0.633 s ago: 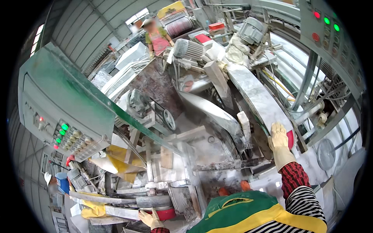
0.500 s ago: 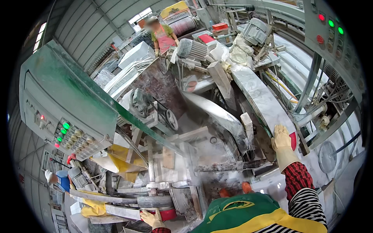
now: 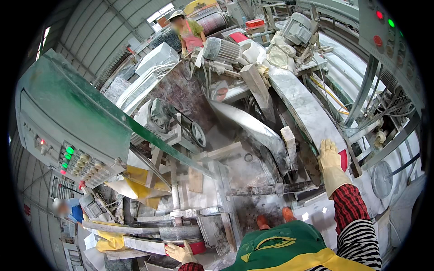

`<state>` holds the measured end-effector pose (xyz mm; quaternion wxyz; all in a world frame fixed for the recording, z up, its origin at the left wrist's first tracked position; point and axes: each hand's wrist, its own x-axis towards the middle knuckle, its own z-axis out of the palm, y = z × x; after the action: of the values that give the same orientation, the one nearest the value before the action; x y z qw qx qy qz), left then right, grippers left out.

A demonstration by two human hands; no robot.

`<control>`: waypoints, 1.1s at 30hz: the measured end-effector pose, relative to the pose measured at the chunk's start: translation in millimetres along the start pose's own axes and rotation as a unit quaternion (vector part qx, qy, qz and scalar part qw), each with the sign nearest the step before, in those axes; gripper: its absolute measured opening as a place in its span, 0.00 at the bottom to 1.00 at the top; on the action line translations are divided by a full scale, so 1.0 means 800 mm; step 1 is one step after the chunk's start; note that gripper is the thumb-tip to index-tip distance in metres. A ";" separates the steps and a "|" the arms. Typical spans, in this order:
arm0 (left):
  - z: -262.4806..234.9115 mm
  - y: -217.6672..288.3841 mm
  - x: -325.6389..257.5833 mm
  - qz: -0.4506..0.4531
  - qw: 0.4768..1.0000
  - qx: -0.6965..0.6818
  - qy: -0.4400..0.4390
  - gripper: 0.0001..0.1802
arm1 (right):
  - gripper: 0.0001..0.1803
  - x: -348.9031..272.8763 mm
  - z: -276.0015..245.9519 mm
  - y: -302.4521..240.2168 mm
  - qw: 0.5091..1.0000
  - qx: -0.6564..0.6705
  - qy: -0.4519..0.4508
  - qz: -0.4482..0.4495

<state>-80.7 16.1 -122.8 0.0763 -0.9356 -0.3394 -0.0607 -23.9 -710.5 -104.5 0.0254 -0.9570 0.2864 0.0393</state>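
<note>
My right hand (image 3: 332, 165), in a cream rubber glove, lies flat with fingers stretched out at the near end of a long whitish, dust-covered band (image 3: 312, 113). Beside its fingers shows a red curved end piece (image 3: 343, 160). Low on the left, my left hand (image 3: 181, 252) wears a similar glove and has its fingers apart. It rests at the end of a pale narrow strip (image 3: 147, 245), next to a red drum-like part (image 3: 198, 247). Neither hand grips anything that I can see. Whether the left palm presses on the strip is unclear.
A green-grey control cabinet (image 3: 72, 122) with lit buttons stands left, and another control panel (image 3: 391, 38) is at upper right. Motors (image 3: 298, 29), a belt pulley (image 3: 198, 134) and wooden beams fill the middle. One co-worker (image 3: 191, 35) stands far ahead, another (image 3: 68, 207) far left.
The view has shifted slightly. Both hands stay at the same band ends; the left hand's fingers look more spread. The far co-worker's head has moved upward in the picture.
</note>
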 end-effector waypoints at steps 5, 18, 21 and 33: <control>0.006 0.006 -0.008 0.005 1.000 0.002 0.023 0.52 | 0.42 0.006 0.009 0.001 1.000 -0.007 0.002 0.000; -0.031 0.043 -0.028 -0.026 0.999 0.012 -0.044 0.57 | 0.42 0.022 0.009 0.003 0.999 -0.002 -0.039 0.010; -0.023 0.035 -0.034 -0.030 0.999 0.017 -0.039 0.55 | 0.38 0.026 0.012 -0.003 0.999 -0.042 -0.026 -0.002; -0.017 0.041 -0.043 -0.033 0.998 0.013 -0.045 0.56 | 0.29 0.023 -0.005 -0.014 0.999 -0.040 0.007 -0.003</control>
<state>-86.4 -32.5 -118.6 0.0710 -0.9245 -0.3742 -0.0169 -2.3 -711.6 -102.0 -0.0150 -0.9583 0.2821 0.0436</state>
